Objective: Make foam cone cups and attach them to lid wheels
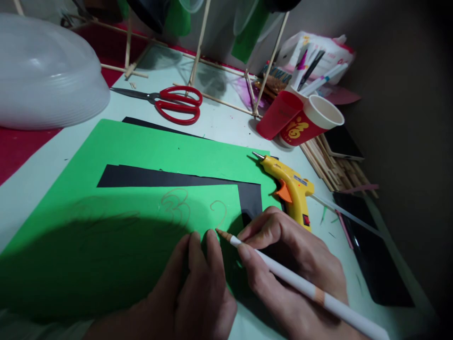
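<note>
My right hand (293, 259) grips a slim white marker pen (283, 271) with a light brown tip and band. Its tip touches a green sheet (134, 255) beside a curved brown line (218, 212). The fingertips of my left hand (201, 278) press on the same sheet, just left of the pen tip, and hold nothing. A "B"-like outline (176, 208) and fainter lines are drawn farther left. Under this sheet lies a black sheet (177, 177), with a larger green sheet (170, 141) beneath. Shadow darkens the paper near my hands.
Red-handled scissors (180, 105) lie behind the sheets. A yellow glue gun (292, 186) rests right of them. Pens stand in a red cup (281, 113) beside a paper cup (307, 125). A stick frame (198, 52), stacked translucent bowls (49, 75) and a phone-like black slab (375, 255) surround the work area.
</note>
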Tool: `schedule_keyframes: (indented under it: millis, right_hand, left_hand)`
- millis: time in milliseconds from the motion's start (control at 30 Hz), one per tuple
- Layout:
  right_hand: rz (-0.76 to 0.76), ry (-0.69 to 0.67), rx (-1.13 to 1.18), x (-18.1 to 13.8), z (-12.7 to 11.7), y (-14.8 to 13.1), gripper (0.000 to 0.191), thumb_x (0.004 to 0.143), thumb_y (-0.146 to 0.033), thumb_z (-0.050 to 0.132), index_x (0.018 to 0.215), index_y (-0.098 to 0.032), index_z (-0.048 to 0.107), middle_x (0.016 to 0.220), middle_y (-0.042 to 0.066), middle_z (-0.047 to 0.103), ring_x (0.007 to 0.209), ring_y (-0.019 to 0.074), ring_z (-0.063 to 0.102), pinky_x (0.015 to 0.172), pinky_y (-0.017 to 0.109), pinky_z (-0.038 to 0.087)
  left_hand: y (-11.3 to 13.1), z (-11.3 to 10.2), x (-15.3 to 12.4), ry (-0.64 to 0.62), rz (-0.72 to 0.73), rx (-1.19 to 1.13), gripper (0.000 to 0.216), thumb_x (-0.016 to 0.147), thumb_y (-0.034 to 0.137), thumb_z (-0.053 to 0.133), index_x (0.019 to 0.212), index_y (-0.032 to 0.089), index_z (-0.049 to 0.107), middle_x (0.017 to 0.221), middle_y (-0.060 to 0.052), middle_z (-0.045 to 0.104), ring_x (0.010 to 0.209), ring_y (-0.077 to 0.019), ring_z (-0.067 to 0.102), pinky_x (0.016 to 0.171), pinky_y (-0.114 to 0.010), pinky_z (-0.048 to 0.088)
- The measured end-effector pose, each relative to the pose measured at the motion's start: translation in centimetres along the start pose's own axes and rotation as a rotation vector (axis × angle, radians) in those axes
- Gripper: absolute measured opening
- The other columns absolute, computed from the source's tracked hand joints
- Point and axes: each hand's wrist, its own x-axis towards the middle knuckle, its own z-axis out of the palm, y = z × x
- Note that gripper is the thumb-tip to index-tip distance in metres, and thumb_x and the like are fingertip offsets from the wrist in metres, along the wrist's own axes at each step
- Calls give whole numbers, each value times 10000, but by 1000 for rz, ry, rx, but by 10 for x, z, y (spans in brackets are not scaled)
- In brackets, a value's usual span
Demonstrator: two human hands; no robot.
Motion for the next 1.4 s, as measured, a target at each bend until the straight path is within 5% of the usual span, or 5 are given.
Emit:
schedule_keyframes:
  millis: [500,667,1400]
  right_hand:
    - [-62,114,-132,-1,-13,5,221,880,-202,610,707,-232,476,655,-27,523,573,125,486,546,303,421]
    - [-48,247,7,2,-9,5,202,868,-199,650,706,-254,542,688,-5,598,653,163,556,572,309,462]
    - [-107,53,30,9,2,7,72,848,-159,709,847,-219,668,790,6,696,700,154,680,642,285,559]
  left_hand:
    - [-2,0,-2,0,-25,-72,157,968,221,504,863,135,582,1056,-145,722,970,-296,665,898,-432,483]
    - [0,1,0,13,-33,-5,145,948,231,532,838,145,569,1019,-140,735,933,-296,681,871,-438,516]
    - [0,-6,-1,-154,26,6,362,858,447,632,1032,132,673,1171,-158,701,1030,-275,642,1014,-455,497]
